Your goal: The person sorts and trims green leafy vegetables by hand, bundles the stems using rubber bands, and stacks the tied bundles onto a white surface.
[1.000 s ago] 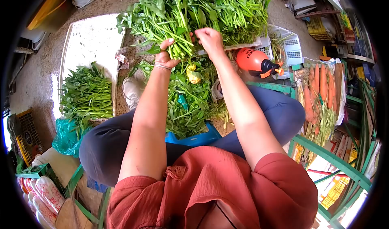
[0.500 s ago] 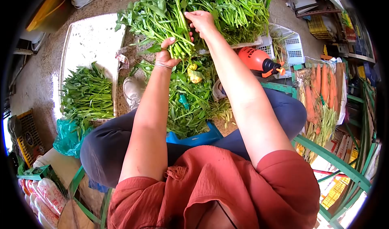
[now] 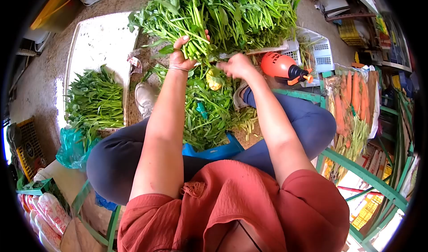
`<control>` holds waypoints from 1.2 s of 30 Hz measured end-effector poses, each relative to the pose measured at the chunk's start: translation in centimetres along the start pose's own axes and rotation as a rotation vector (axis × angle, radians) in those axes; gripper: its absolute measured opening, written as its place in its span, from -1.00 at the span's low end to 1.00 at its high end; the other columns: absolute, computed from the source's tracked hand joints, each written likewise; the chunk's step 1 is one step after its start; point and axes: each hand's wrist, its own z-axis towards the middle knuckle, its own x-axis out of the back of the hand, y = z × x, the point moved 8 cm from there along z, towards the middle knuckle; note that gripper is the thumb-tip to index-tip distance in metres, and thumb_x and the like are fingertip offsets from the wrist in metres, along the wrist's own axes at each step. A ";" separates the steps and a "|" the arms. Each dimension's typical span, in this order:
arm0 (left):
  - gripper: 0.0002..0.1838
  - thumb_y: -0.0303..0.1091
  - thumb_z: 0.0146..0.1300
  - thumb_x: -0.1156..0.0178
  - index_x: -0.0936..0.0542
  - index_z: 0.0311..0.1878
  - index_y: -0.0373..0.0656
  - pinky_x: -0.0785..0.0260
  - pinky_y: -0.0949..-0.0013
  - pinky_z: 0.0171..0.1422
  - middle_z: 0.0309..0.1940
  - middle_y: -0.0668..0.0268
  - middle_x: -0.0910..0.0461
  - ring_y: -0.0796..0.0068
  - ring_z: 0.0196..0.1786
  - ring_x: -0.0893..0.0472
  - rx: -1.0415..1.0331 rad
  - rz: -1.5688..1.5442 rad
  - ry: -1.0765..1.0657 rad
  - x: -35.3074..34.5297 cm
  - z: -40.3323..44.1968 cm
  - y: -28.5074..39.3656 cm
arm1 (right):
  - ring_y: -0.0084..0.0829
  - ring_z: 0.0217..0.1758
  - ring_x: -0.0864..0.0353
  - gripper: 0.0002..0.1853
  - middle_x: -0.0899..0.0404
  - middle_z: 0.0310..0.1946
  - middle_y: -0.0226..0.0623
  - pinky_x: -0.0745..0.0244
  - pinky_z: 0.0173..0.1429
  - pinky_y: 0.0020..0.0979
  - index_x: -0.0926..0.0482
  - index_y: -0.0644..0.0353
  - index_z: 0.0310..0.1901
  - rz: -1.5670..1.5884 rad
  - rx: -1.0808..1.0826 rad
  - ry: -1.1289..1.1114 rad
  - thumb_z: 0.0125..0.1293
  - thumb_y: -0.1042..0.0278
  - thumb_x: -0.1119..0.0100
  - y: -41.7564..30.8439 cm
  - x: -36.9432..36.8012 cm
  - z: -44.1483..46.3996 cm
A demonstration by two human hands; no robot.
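My left hand [image 3: 180,60] is wrapped around the stems of a bunch of water spinach [image 3: 192,44], leaves pointing away from me. It is held at the near edge of a big heap of water spinach [image 3: 249,15]. Just right of the stem ends is my right hand [image 3: 238,67], apart from the bunch, with its fingers curled in. Its fingertips are slightly blurred, and whatever they hold, if anything, cannot be made out. Beneath both hands, loose greens [image 3: 205,113] with yellowed leaves [image 3: 214,80] lie between my feet.
At the left, a sorted pile of water spinach [image 3: 96,100] rests on a white board [image 3: 100,38]. An orange spray bottle [image 3: 278,65] stands right of my hand, near a white crate [image 3: 323,51]. Carrots [image 3: 354,96] lie farther right. A blue plastic edge [image 3: 216,151] shows between my legs.
My right hand has left the upper stems of the bunch and moved down and to the right. My left hand keeps its hold, only slightly shifted.
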 end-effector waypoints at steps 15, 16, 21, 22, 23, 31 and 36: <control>-0.35 -0.30 -0.09 -0.17 -0.27 0.12 -0.36 -0.29 0.12 0.20 0.02 -0.05 -0.39 0.05 0.04 -0.44 0.019 0.043 -0.038 -0.2 0.1 -0.6 | -0.75 -0.59 -0.36 -0.74 -0.43 -0.56 -0.60 -0.13 -0.67 -0.76 -0.50 0.06 -0.37 1.174 -0.108 0.083 -0.03 0.20 -0.37 -1.3 2.8 4.8; -0.35 -0.30 -0.08 -0.17 -0.27 0.12 -0.36 -0.27 0.10 0.21 0.02 -0.04 -0.40 0.01 0.08 -0.42 0.033 0.048 -0.041 -0.2 0.1 -0.8 | -0.75 -0.59 -0.36 -0.74 -0.43 -0.56 -0.60 -0.13 -0.67 -0.76 -0.50 0.06 -0.37 1.172 -0.108 0.083 -0.03 0.20 -0.37 -1.0 2.9 5.1; -0.35 -0.30 -0.07 -0.17 -0.27 0.13 -0.32 -0.13 0.08 0.30 0.07 -0.05 -0.36 0.06 0.12 -0.38 0.034 0.049 -0.043 -0.5 0.2 -1.2 | -0.69 -0.58 -0.42 -0.80 -0.47 -0.56 -0.53 -0.24 -0.65 -0.73 -0.49 0.10 -0.36 1.447 -0.076 -0.093 0.01 0.33 -0.33 -3.2 1.8 5.1; -0.35 -0.29 -0.08 -0.17 -0.27 0.14 -0.32 -0.14 0.09 0.29 0.07 -0.05 -0.36 0.07 0.11 -0.38 0.019 0.056 -0.036 -0.7 0.1 -1.2 | -0.65 -0.55 -0.47 -0.82 -0.51 -0.54 -0.47 -0.35 -0.62 -0.70 -0.48 0.14 -0.34 1.448 -0.038 -0.076 0.05 0.38 -0.29 -3.5 2.0 5.1; -0.34 -0.29 -0.08 -0.17 -0.27 0.14 -0.33 -0.15 0.10 0.29 0.07 -0.05 -0.36 0.09 0.11 -0.39 0.003 0.063 -0.028 -0.9 0.0 -1.1 | -0.65 -0.55 -0.47 -0.82 -0.51 -0.54 -0.47 -0.35 -0.62 -0.70 -0.48 0.14 -0.34 1.446 -0.036 -0.079 0.05 0.38 -0.29 -3.6 1.9 5.1; -0.33 -0.29 -0.09 -0.15 -0.26 0.14 -0.35 -0.14 0.13 0.29 0.07 -0.04 -0.36 0.10 0.09 -0.40 0.009 0.040 -0.013 -0.6 0.1 -0.9 | -0.53 -0.49 -0.57 -0.93 -0.55 -0.49 -0.28 -0.45 -0.59 -0.63 -0.41 0.22 -0.37 1.480 -0.056 0.154 0.12 0.54 -0.10 -3.3 2.3 3.8; -0.37 -0.28 -0.07 -0.15 -0.28 0.12 -0.34 -0.22 0.14 0.25 0.01 -0.02 -0.42 0.11 0.04 -0.45 -0.010 0.054 -0.033 -0.9 0.2 -0.8 | -0.73 -0.68 -0.30 -0.80 -0.38 -0.64 -0.49 0.01 -0.72 -0.75 -0.39 0.14 -0.41 1.591 -0.151 -0.175 0.15 0.23 -0.15 -4.4 1.8 4.1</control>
